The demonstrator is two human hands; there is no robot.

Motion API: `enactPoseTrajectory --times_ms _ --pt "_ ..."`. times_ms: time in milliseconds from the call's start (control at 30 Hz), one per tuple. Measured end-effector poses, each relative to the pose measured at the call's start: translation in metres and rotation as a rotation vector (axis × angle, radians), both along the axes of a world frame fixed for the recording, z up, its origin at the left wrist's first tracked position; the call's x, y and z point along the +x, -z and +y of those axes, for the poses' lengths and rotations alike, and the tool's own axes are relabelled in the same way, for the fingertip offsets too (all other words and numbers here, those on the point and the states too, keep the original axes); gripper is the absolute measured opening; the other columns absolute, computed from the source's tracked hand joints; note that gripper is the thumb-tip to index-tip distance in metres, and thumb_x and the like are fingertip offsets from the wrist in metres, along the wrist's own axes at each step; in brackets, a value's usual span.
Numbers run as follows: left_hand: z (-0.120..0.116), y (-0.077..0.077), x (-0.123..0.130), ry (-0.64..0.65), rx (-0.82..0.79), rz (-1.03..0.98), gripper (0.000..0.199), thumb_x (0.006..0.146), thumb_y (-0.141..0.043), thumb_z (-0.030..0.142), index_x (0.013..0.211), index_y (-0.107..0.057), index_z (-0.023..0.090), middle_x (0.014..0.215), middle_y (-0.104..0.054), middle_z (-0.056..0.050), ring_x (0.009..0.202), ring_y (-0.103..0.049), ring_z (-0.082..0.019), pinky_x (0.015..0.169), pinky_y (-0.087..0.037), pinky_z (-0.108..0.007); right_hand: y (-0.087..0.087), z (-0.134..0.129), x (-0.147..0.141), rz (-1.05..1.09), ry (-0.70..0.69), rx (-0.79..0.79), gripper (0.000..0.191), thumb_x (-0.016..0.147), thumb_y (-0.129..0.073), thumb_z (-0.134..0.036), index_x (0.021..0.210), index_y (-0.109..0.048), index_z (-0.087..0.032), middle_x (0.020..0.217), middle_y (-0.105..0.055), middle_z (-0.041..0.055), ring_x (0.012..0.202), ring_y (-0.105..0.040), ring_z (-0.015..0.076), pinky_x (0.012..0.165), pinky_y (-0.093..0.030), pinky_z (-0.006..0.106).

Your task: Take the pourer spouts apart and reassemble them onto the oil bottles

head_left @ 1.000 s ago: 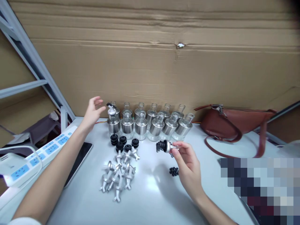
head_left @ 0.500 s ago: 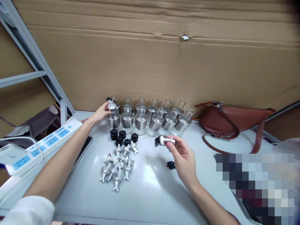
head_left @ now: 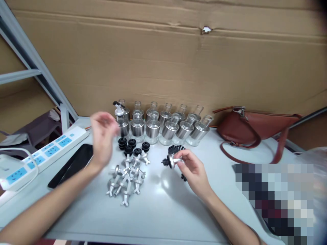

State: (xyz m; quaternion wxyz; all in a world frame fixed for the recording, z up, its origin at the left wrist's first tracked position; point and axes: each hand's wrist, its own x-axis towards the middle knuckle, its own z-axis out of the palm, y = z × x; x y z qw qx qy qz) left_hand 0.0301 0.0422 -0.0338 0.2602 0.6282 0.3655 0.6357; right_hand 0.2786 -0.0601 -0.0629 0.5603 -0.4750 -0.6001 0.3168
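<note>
My left hand, blurred by motion, is beside the front-left bottle and holds nothing, its fingers loosely bent and apart. A bottle pourer with a black flip cap sits in that bottle's neck. My right hand pinches a second pourer by its metal spout, the black ribbed stopper pointing left over the table. Behind stand two rows of glass bottles with brushed metal bands. Between the hands lie black ribbed stoppers and a heap of silver pourer spouts.
Small black parts lie behind my right hand, with more black pieces beside it. A black phone and a white power strip lie left. On the right rests a brown leather bag. Cardboard backs the table.
My left hand has let go of the pourer on the front-left bottle and drawn back toward me. My right hand has moved slightly left and down with its pourer, whose ribbed stopper now shows.
</note>
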Motion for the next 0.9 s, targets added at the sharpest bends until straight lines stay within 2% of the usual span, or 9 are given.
enactPoseTrajectory --times_ms 67,100,133,200,367,600,667,800,900 --pt "-0.056 0.016 0.021 0.238 -0.181 0.062 0.019 0.096 -0.046 0.038 0.11 -0.044 0.024 0.097 -0.055 -0.003 0.063 -0.057 -0.01 0.05 -0.047 -0.024 -0.001 -0.003 0.001 -0.072 -0.184 -0.012 0.001 0.079 -0.059 -0.02 0.079 -0.06 -0.021 0.072 -0.062 0.0007 0.066 -0.058 0.016 0.064 -0.046 0.028" --pt "-0.08 0.026 0.029 0.476 -0.381 0.029 0.023 0.097 -0.046 0.043 0.114 -0.04 0.028 0.102 -0.052 -0.003 0.066 -0.059 -0.011 0.049 -0.046 -0.023 -0.002 -0.005 0.001 -0.098 -0.283 -0.038 0.004 0.078 -0.058 -0.017 0.079 -0.061 -0.02 0.071 -0.063 0.0006 0.066 -0.058 0.0158 0.064 -0.046 0.028" --pt "-0.101 0.036 0.035 0.704 -0.576 0.012 0.028 0.097 -0.048 0.045 0.118 -0.035 0.031 0.108 -0.049 -0.004 0.069 -0.06 -0.01 0.055 -0.05 -0.025 -0.003 -0.006 0.001 -0.118 -0.37 -0.068 0.006 0.078 -0.058 -0.015 0.079 -0.062 -0.02 0.072 -0.064 0.0008 0.066 -0.059 0.0157 0.064 -0.047 0.028" --pt "-0.127 0.053 0.041 0.924 -0.742 -0.071 0.039 0.093 -0.054 0.047 0.121 -0.03 0.034 0.119 -0.044 -0.006 0.079 -0.063 -0.013 0.065 -0.052 -0.029 -0.007 -0.008 -0.001 -0.16 -0.498 -0.12 0.01 0.077 -0.058 -0.013 0.08 -0.065 -0.019 0.074 -0.067 0.0016 0.068 -0.061 0.0157 0.067 -0.048 0.029" --pt "-0.135 0.069 0.043 0.912 -0.759 -0.093 0.035 0.092 -0.058 0.045 0.114 -0.038 0.028 0.099 -0.05 -0.002 0.086 -0.06 -0.016 0.083 -0.048 -0.037 -0.016 -0.004 -0.002 -0.286 -0.592 -0.086 0.009 0.082 -0.065 -0.019 0.084 -0.074 -0.021 0.087 -0.069 0.0042 0.085 -0.063 0.0177 0.08 -0.05 0.033" --pt "-0.134 0.066 0.048 0.821 -0.641 0.036 0.023 0.091 -0.059 0.041 0.105 -0.049 0.026 0.099 -0.051 -0.004 0.089 -0.055 -0.018 0.078 -0.045 -0.034 -0.03 0.006 0.021 -0.467 -0.672 -0.157 0.011 0.082 -0.069 -0.028 0.09 -0.074 -0.025 0.096 -0.068 0.0039 0.092 -0.063 0.0193 0.085 -0.049 0.035" --pt "-0.133 0.066 0.047 0.803 -0.528 0.138 0.019 0.089 -0.063 0.038 0.097 -0.052 0.025 0.098 -0.05 -0.004 0.089 -0.052 -0.018 0.077 -0.044 -0.032 -0.032 0.009 0.038 -0.542 -0.532 -0.186 0.011 0.084 -0.065 -0.03 0.09 -0.071 -0.023 0.088 -0.07 0.0029 0.081 -0.064 0.0189 0.076 -0.051 0.031" --pt "-0.129 0.061 0.044 0.858 -0.501 0.244 0.017 0.088 -0.066 0.033 0.097 -0.053 0.026 0.096 -0.048 -0.002 0.085 -0.05 -0.017 0.074 -0.043 -0.029 -0.021 0.02 0.077 -0.866 0.115 -0.15 0.014 0.084 -0.054 -0.027 0.077 -0.064 -0.021 0.074 -0.067 0.0043 0.069 -0.06 0.0208 0.065 -0.045 0.031" --pt "-0.126 0.055 0.043 0.852 -0.567 0.3 0.017 0.085 -0.068 0.031 0.095 -0.055 0.026 0.099 -0.044 -0.002 0.091 -0.049 -0.018 0.079 -0.044 -0.03 -0.006 0.024 0.091 -1.051 0.296 -0.3 0.017 0.083 -0.049 -0.024 0.076 -0.064 -0.019 0.074 -0.069 0.0067 0.066 -0.061 0.0225 0.064 -0.042 0.033"
